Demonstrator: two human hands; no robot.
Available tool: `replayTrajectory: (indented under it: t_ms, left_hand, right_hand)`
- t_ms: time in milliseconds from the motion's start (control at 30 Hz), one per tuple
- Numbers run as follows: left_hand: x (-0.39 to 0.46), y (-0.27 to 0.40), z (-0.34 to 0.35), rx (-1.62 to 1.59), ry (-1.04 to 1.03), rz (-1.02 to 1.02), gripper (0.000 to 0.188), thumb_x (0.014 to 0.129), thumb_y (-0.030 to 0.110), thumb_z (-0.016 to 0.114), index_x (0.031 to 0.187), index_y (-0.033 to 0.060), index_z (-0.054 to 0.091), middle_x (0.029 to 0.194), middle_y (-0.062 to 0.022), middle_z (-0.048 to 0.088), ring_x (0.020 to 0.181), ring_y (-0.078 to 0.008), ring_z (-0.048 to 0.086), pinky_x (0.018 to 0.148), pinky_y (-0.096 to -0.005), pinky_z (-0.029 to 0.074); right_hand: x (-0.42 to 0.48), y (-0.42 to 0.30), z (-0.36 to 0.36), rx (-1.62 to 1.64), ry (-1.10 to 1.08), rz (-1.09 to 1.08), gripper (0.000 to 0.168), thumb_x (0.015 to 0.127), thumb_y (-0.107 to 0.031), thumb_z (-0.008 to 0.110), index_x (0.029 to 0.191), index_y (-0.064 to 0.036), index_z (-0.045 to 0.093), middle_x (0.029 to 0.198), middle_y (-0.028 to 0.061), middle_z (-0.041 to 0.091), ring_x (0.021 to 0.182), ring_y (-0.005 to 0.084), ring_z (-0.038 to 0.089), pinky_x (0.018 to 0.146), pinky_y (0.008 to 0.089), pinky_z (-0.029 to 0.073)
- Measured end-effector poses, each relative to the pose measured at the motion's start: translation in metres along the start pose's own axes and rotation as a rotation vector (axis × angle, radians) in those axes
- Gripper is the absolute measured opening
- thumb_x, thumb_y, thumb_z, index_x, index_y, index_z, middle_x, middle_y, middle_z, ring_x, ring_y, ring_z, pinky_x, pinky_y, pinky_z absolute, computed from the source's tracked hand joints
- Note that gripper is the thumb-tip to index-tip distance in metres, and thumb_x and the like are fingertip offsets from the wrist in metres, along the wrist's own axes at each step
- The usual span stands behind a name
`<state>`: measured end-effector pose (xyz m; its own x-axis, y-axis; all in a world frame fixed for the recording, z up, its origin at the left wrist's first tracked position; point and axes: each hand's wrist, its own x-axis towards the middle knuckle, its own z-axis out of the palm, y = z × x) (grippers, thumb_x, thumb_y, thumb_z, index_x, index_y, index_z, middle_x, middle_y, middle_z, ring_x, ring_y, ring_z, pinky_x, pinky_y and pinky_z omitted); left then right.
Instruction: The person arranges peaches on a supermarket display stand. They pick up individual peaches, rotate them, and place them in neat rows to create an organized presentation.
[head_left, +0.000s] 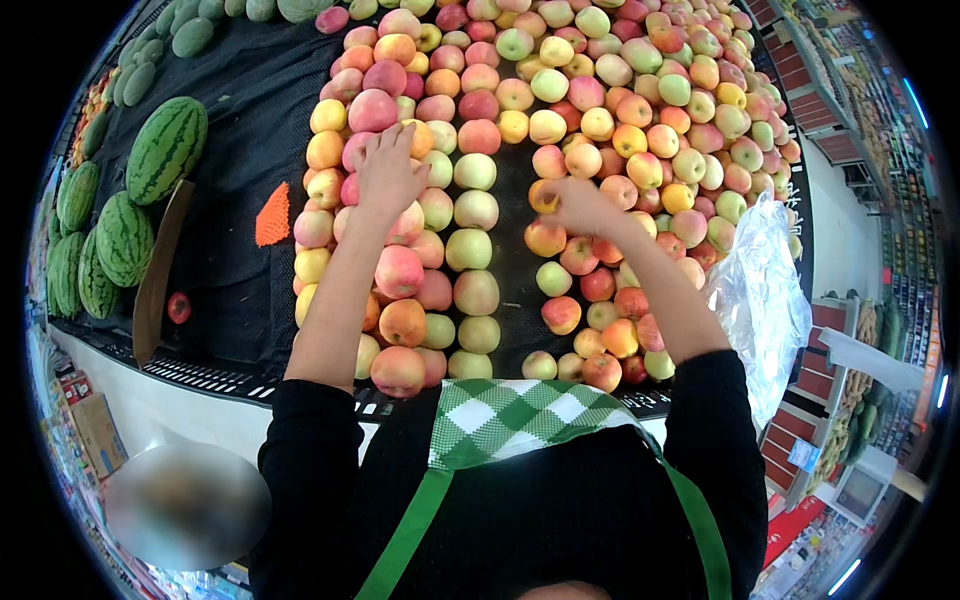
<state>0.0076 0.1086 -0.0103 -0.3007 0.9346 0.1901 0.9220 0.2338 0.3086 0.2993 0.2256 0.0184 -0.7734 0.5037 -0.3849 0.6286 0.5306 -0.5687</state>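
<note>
Apples in red, yellow and pale green cover much of a display lined with black cloth. My left hand (391, 166) lies on the stacked rows at the left, its fingertips at a yellow-orange apple (418, 139) just below a large red apple (373, 111). Whether it grips one is hidden. My right hand (574, 206) reaches to the near edge of the loose heap, with its fingers at an orange-yellow apple (541, 196); a firm hold cannot be made out. Between the hands runs a column of pale green apples (476, 210) beside a strip of dark liner (517, 262).
Striped watermelons (166, 150) and a curved brown board (161, 274) are at the left, near an orange mesh piece (273, 215) and a small red fruit (179, 307). A clear plastic bag (757, 300) hangs over the right edge. A blurred round patch is at lower left.
</note>
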Motion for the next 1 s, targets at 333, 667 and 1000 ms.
replayTrajectory:
  t_ms: [333, 667, 1000]
  left_hand:
    - [-0.002, 0.003, -0.002, 0.012, 0.043, 0.015, 0.066, 0.078, 0.029, 0.074, 0.137, 0.0109, 0.051, 0.136, -0.0067, 0.052, 0.122, -0.0279, 0.048, 0.104, -0.0547, 0.032]
    - [0.001, 0.014, -0.006, 0.049, 0.030, -0.021, 0.065, 0.078, 0.027, 0.072, 0.137, 0.0103, 0.050, 0.138, -0.0068, 0.051, 0.122, -0.0278, 0.049, 0.104, -0.0518, 0.032]
    - [-0.003, 0.011, -0.005, 0.019, 0.049, -0.016, 0.069, 0.075, 0.024, 0.074, 0.137, 0.0100, 0.049, 0.134, -0.0083, 0.053, 0.123, -0.0276, 0.049, 0.103, -0.0487, 0.032]
  right_hand:
    - [-0.018, -0.006, 0.045, 0.003, 0.206, -0.055, 0.058, 0.067, -0.023, 0.078, 0.120, -0.010, 0.057, 0.117, 0.0176, 0.052, 0.107, 0.0362, 0.056, 0.089, 0.0457, 0.049]
    - [0.160, -0.067, -0.017, 1.063, 0.303, 0.156, 0.053, 0.088, -0.053, 0.063, 0.092, 0.000, 0.060, 0.062, 0.0077, 0.056, 0.047, 0.0178, 0.057, 0.042, 0.0314, 0.046]
    - [0.221, -0.107, -0.004, 0.308, 0.228, 0.219, 0.074, 0.098, -0.061, 0.029, 0.115, 0.004, 0.061, 0.104, 0.0231, 0.068, 0.075, 0.0318, 0.069, 0.065, 0.0395, 0.057]
